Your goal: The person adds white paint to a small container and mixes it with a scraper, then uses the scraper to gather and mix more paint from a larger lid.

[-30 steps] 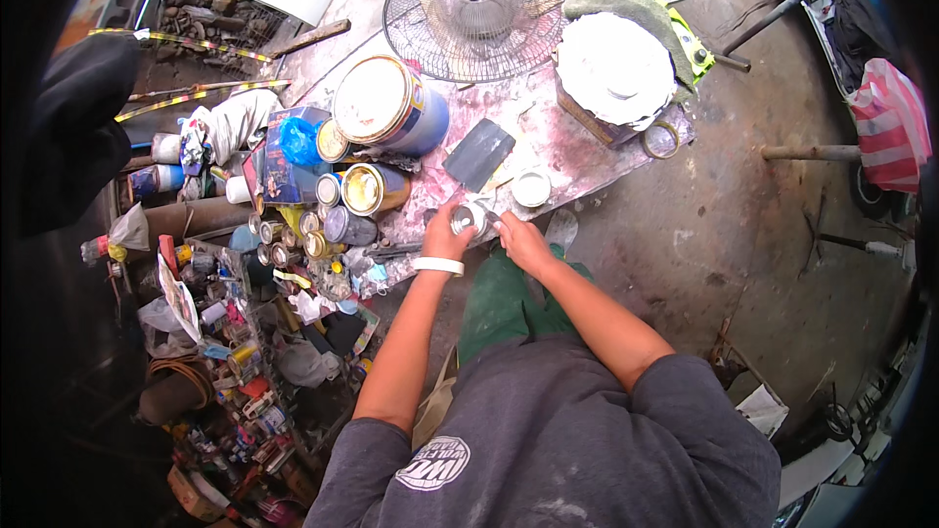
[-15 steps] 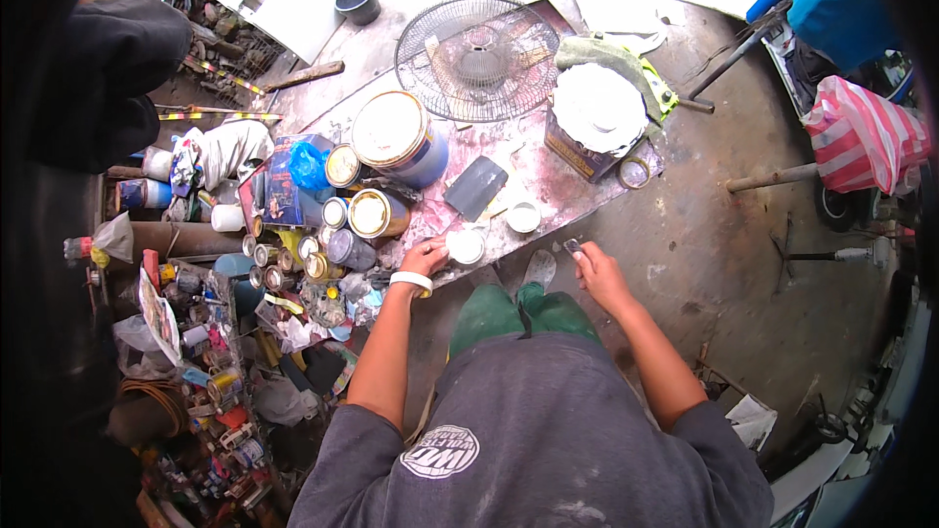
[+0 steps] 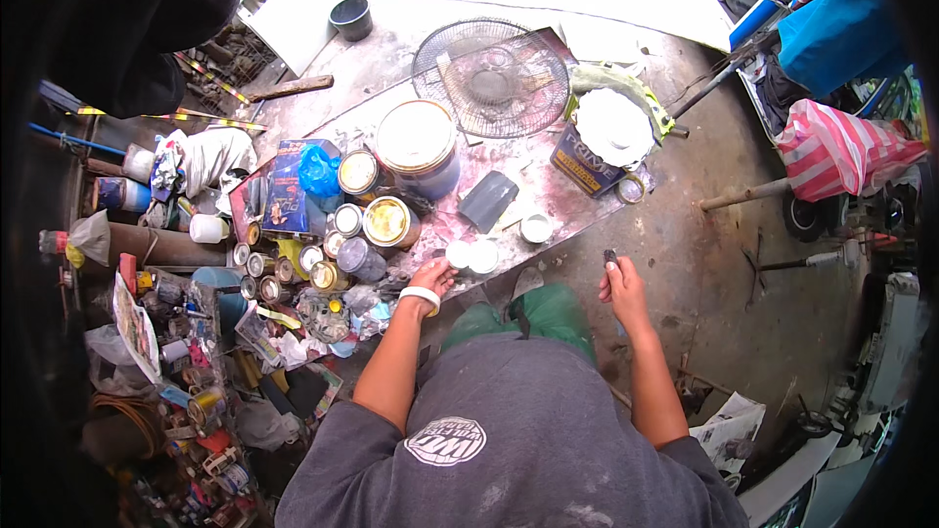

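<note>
Seen from above, a person in a grey printed shirt crouches on a stained concrete floor [image 3: 685,225] at the near edge of a low, paint-spattered board serving as a table [image 3: 572,205].

A second ago both hands met at a small round white container on the table's near edge. Now they have parted. The left hand [image 3: 432,279], with a white band at the wrist, remains at the table edge, fingertips touching or just beside the small round white container [image 3: 458,254]; whether its grip is pressed together or loose cannot be told. A second small white round pot [image 3: 483,257] sits touching the first, and a third [image 3: 535,228] lies a little further right.

The right hand [image 3: 624,288] has drawn back off the table and now hangs over the floor, its grip pinching a small dark object [image 3: 610,256] at the fingertips; the object is too small to identify. It looks as if something was taken from the container and carried clear.

Behind the left hand stand open paint tins [image 3: 388,221], a large tin with a pale lid [image 3: 417,142], a dark grey flat rectangular pad [image 3: 487,201] and a round wire fan guard [image 3: 491,78].
</note>
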The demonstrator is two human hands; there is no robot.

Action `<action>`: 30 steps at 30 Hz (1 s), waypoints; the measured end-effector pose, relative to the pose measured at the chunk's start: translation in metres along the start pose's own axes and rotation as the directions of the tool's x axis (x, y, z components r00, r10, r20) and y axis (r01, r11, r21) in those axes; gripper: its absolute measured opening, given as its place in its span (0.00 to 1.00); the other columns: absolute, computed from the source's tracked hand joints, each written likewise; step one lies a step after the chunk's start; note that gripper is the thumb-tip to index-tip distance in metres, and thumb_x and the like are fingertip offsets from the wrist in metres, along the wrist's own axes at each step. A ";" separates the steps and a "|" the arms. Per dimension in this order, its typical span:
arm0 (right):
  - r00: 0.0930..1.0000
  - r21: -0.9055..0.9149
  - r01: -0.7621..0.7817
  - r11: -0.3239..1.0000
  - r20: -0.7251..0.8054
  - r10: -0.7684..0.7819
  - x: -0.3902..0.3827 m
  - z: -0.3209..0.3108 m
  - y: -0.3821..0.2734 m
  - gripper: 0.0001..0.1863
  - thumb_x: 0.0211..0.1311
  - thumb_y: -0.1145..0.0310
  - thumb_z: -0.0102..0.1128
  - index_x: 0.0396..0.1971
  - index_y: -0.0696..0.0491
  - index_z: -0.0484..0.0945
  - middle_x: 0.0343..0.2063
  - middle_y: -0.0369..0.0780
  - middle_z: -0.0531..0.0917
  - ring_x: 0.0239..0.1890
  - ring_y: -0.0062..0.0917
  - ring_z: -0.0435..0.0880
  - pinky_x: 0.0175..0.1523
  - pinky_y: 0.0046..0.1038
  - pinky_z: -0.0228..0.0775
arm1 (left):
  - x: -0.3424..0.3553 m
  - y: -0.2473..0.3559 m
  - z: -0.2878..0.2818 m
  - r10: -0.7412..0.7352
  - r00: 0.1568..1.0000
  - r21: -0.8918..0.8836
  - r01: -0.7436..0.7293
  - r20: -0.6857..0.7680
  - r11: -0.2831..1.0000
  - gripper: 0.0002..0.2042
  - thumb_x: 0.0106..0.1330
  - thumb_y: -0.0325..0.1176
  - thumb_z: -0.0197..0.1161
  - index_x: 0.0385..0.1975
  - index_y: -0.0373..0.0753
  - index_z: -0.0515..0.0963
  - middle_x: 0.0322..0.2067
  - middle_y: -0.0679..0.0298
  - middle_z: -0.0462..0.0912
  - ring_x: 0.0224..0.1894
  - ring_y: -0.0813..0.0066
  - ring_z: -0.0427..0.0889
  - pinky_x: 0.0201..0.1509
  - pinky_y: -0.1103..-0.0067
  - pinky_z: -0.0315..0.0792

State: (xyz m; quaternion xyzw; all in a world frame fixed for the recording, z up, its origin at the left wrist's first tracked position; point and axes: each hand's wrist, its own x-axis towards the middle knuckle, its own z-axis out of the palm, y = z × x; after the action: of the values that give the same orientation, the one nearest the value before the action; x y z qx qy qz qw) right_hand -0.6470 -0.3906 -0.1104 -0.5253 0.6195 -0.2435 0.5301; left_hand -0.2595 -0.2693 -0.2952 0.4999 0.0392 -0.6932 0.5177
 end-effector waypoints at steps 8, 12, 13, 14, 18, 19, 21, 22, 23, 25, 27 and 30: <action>1.000 -0.041 -0.009 0.999 0.005 0.010 -0.016 0.013 0.002 0.10 0.79 0.65 0.50 0.41 0.56 0.74 0.23 0.35 0.79 0.21 0.17 0.78 0.26 0.23 0.72 | 0.001 0.007 -0.014 0.000 1.000 -0.176 -0.002 -0.008 0.984 0.09 0.77 0.37 0.61 0.52 0.46 0.76 0.39 0.70 0.81 0.36 0.79 0.79 0.30 0.84 0.72; 1.000 -0.071 -0.006 0.997 -0.002 0.006 -0.017 0.016 -0.001 0.10 0.79 0.65 0.50 0.41 0.56 0.74 0.23 0.36 0.79 0.21 0.18 0.79 0.26 0.23 0.72 | 0.006 0.011 -0.010 -0.021 0.999 -0.239 0.010 -0.042 0.971 0.07 0.75 0.35 0.64 0.47 0.47 0.75 0.35 0.71 0.78 0.31 0.81 0.74 0.25 0.87 0.66; 1.000 -0.068 -0.013 0.998 -0.020 0.011 -0.018 0.016 -0.002 0.10 0.79 0.65 0.50 0.41 0.57 0.75 0.22 0.36 0.79 0.21 0.19 0.79 0.26 0.24 0.72 | 0.007 0.013 -0.004 -0.017 0.997 -0.270 -0.004 -0.072 0.963 0.08 0.73 0.35 0.65 0.46 0.48 0.74 0.34 0.71 0.78 0.29 0.81 0.74 0.24 0.86 0.65; 0.999 -0.064 -0.019 0.998 -0.036 0.016 -0.018 0.017 -0.004 0.10 0.78 0.65 0.51 0.40 0.57 0.75 0.22 0.37 0.80 0.20 0.19 0.80 0.26 0.24 0.72 | 0.004 0.013 0.000 -0.019 0.997 -0.276 -0.004 -0.078 0.961 0.08 0.73 0.35 0.65 0.46 0.47 0.74 0.34 0.70 0.77 0.28 0.81 0.74 0.24 0.86 0.65; 1.000 -0.033 -0.002 0.999 -0.023 0.001 -0.012 0.014 0.006 0.10 0.79 0.66 0.51 0.40 0.56 0.75 0.23 0.36 0.80 0.20 0.18 0.79 0.26 0.24 0.72 | -0.004 0.015 0.009 -0.019 0.996 -0.265 -0.006 -0.091 0.964 0.07 0.74 0.33 0.63 0.46 0.46 0.74 0.32 0.70 0.77 0.27 0.81 0.74 0.22 0.86 0.65; 1.000 -0.007 -0.008 1.000 -0.021 0.008 -0.012 0.016 0.006 0.09 0.79 0.66 0.51 0.40 0.56 0.75 0.23 0.36 0.80 0.20 0.18 0.79 0.26 0.23 0.72 | -0.006 0.016 0.010 -0.013 0.997 -0.283 -0.010 -0.080 0.959 0.07 0.74 0.34 0.63 0.46 0.46 0.74 0.31 0.70 0.77 0.27 0.81 0.74 0.22 0.86 0.64; 1.000 0.009 -0.012 1.000 -0.006 0.012 -0.009 0.019 0.006 0.09 0.79 0.66 0.50 0.40 0.56 0.75 0.23 0.36 0.80 0.20 0.17 0.78 0.26 0.23 0.71 | -0.011 0.021 0.008 0.022 0.996 -0.325 -0.049 -0.088 0.944 0.07 0.74 0.34 0.63 0.46 0.47 0.74 0.31 0.72 0.77 0.27 0.82 0.74 0.22 0.86 0.64; 1.000 -0.001 -0.012 1.000 0.003 0.012 -0.009 0.020 0.007 0.09 0.79 0.66 0.50 0.41 0.56 0.75 0.23 0.36 0.80 0.20 0.17 0.78 0.26 0.23 0.71 | -0.014 0.027 0.010 0.045 0.994 -0.348 -0.079 -0.103 0.934 0.07 0.73 0.35 0.63 0.46 0.47 0.74 0.31 0.72 0.77 0.27 0.82 0.73 0.22 0.86 0.64; 1.000 -0.017 -0.013 1.000 0.011 0.013 -0.008 0.021 0.006 0.10 0.79 0.66 0.50 0.41 0.56 0.75 0.23 0.36 0.80 0.20 0.17 0.78 0.26 0.23 0.71 | -0.017 0.031 0.012 0.066 0.991 -0.373 -0.106 -0.118 0.922 0.07 0.73 0.35 0.64 0.46 0.48 0.75 0.31 0.73 0.77 0.27 0.82 0.73 0.22 0.86 0.64; 1.000 -0.031 -0.011 0.999 0.022 0.012 -0.006 0.027 0.005 0.10 0.79 0.65 0.51 0.41 0.56 0.75 0.23 0.36 0.80 0.21 0.17 0.78 0.26 0.23 0.71 | -0.023 0.047 0.007 0.171 0.964 -0.407 -0.242 -0.203 0.881 0.06 0.73 0.36 0.65 0.43 0.49 0.74 0.31 0.73 0.77 0.28 0.82 0.74 0.24 0.85 0.66; 0.999 -0.040 -0.006 0.999 0.039 0.008 -0.005 0.035 0.004 0.10 0.79 0.65 0.51 0.41 0.56 0.76 0.23 0.36 0.80 0.21 0.17 0.78 0.27 0.23 0.72 | -0.026 0.062 0.003 0.234 0.921 -0.435 -0.358 -0.312 0.826 0.06 0.73 0.35 0.66 0.41 0.50 0.74 0.31 0.72 0.78 0.30 0.81 0.75 0.26 0.84 0.67; 0.998 -0.057 0.012 0.998 0.069 -0.008 -0.002 0.042 -0.002 0.10 0.79 0.65 0.52 0.42 0.57 0.76 0.23 0.35 0.80 0.21 0.17 0.79 0.27 0.23 0.73 | -0.022 0.078 -0.004 0.215 0.872 -0.441 -0.418 -0.439 0.794 0.08 0.73 0.36 0.66 0.45 0.47 0.73 0.33 0.69 0.81 0.29 0.81 0.79 0.25 0.84 0.69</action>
State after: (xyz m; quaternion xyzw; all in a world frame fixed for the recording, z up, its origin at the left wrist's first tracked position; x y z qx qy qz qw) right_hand -0.6079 -0.3789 -0.1217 -0.5512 0.6051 -0.2102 0.5346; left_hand -0.1985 -0.2875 -0.2449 0.4597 0.2360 -0.4516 0.7273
